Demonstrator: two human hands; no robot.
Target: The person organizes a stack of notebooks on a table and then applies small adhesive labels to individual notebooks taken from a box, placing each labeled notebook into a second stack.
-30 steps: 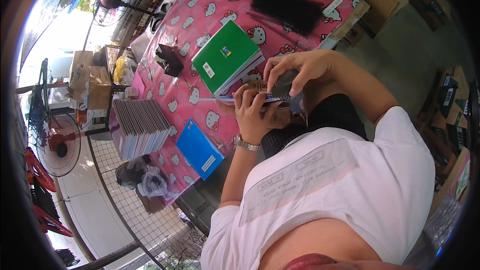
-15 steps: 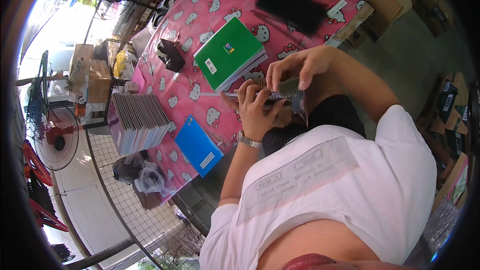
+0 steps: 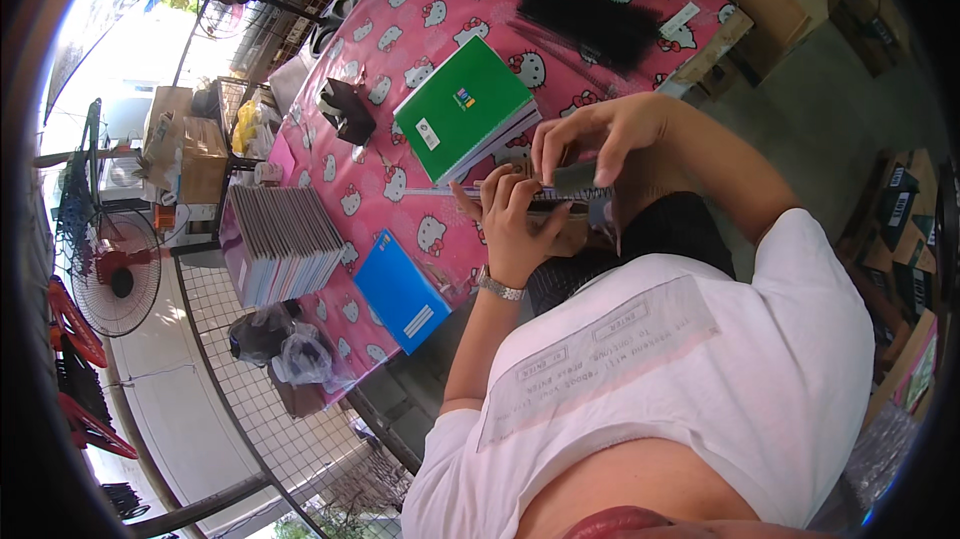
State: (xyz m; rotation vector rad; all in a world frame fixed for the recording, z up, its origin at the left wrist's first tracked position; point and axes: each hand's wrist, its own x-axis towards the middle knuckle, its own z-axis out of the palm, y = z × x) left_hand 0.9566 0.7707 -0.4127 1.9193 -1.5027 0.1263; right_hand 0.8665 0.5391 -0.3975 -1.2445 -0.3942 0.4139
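Notebooks, a thin sheaf of them (image 3: 560,197), sit edge-on between our two hands at the table's (image 3: 400,169) near rim, about three o'clock from the green notebook (image 3: 462,107). Our left hand (image 3: 515,229) cups the sheaf from below, fingers closed on its edge; our right hand (image 3: 590,139) pinches it from above, at twelve o'clock. What the grey piece under the right fingers is we cannot quite tell. We judge the sheaf light, flexible and prone to fanning, best gripped near the spine. A blue notebook (image 3: 402,291) lies at eight o'clock.
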